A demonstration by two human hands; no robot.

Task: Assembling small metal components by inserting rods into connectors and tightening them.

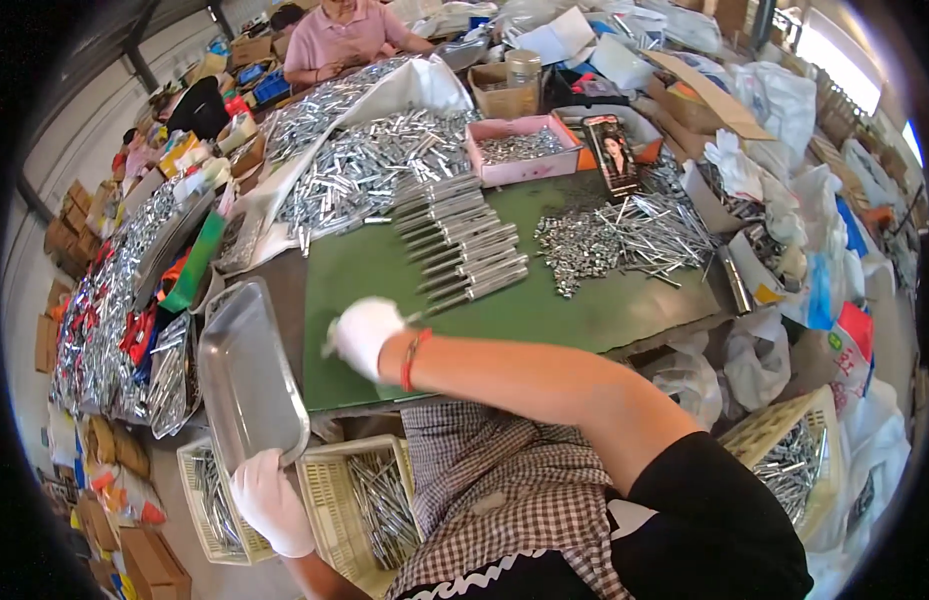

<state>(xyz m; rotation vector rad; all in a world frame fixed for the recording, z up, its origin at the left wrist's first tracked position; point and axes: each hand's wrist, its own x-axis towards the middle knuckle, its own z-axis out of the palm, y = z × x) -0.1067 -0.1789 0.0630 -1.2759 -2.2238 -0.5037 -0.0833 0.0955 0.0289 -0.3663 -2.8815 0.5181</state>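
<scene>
My right hand, in a white glove, is closed over the left part of the green mat, slightly smeared by motion. Bits of a metal bolt show on both sides of its fingers. To its upper right, a slanting row of sleeved metal bolts lies side by side. My left hand, also gloved in white, grips the near end of a shallow grey metal tray. The tray tilts at the table's left edge, with nothing seen in it.
Metal sleeves are heaped at the back, beside a pink box of small parts. Nuts and thin rods lie to the right, near a propped phone. Yellow crates stand below; another person sits across.
</scene>
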